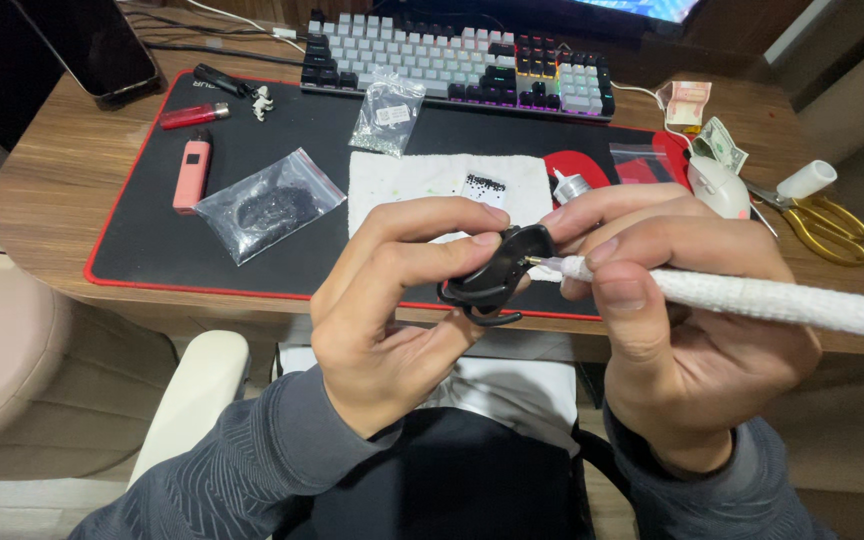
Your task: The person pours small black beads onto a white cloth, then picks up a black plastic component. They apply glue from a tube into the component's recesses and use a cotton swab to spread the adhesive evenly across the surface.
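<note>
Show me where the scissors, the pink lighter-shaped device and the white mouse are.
gold scissors (832, 228), head view, on the looped handles.
pink device (191, 174), head view, on the middle of its body.
white mouse (718, 186), head view, on its top shell.

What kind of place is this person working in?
Probably a home computer desk used as a small hobby bench. A backlit keyboard sits on a black desk mat, with a white mouse, a phone and small bags of tiny black parts.

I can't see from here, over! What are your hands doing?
Left hand pinching small black curved piece. Right hand holding white wrapped tool, tip at the piece. Nothing between them.
</note>
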